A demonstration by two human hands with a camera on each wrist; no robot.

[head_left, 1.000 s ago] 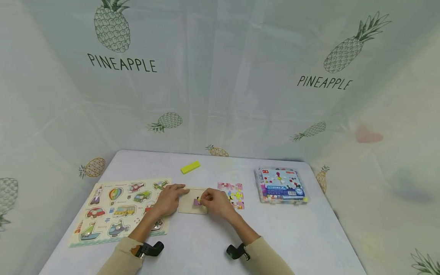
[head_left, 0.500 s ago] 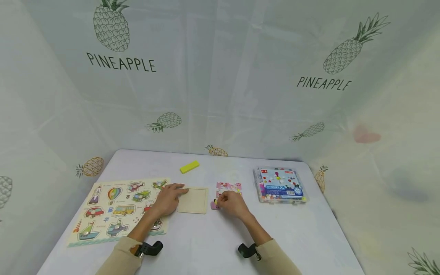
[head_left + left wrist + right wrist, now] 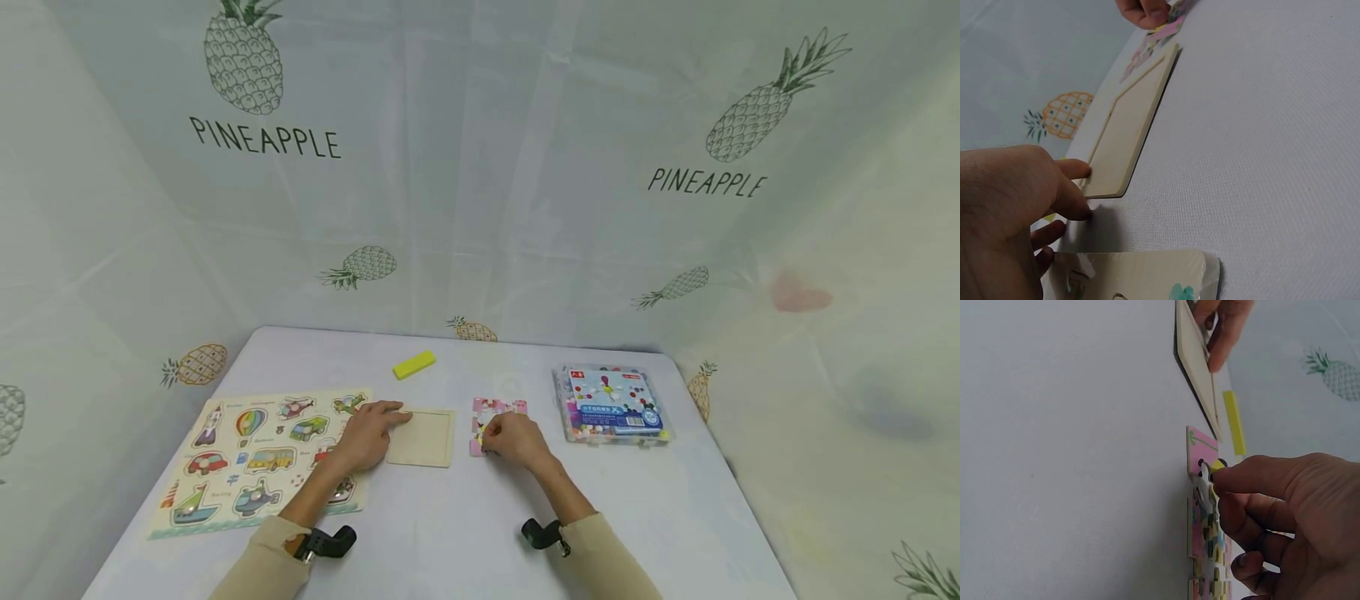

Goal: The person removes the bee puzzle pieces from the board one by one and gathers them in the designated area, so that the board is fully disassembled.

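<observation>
My left hand [image 3: 367, 437] rests its fingertips on the left edge of a pale wooden puzzle tray [image 3: 422, 437], which has a raised border and a bare inside. To the right of the tray lies a small jigsaw puzzle [image 3: 489, 406] of pink, yellow and white pieces, partly covered by my right hand [image 3: 517, 439]. At its near left corner, the thumb and index finger of that hand pinch a pink puzzle piece [image 3: 1200, 452] with a green line, seen close up in the right wrist view. The piece lies against its neighbours on the table.
A large wooden vehicle puzzle board [image 3: 258, 458] lies at the left, partly under my left forearm. Behind the tray is a yellow block [image 3: 414, 365]. A clear plastic case [image 3: 611, 404] with a blue label stands at the right. A pineapple-print curtain hangs behind the table.
My right hand has carried the puzzle piece from over the tray rightwards to the jigsaw's near left corner. The tray's inside is now uncovered. My left hand has stayed in place.
</observation>
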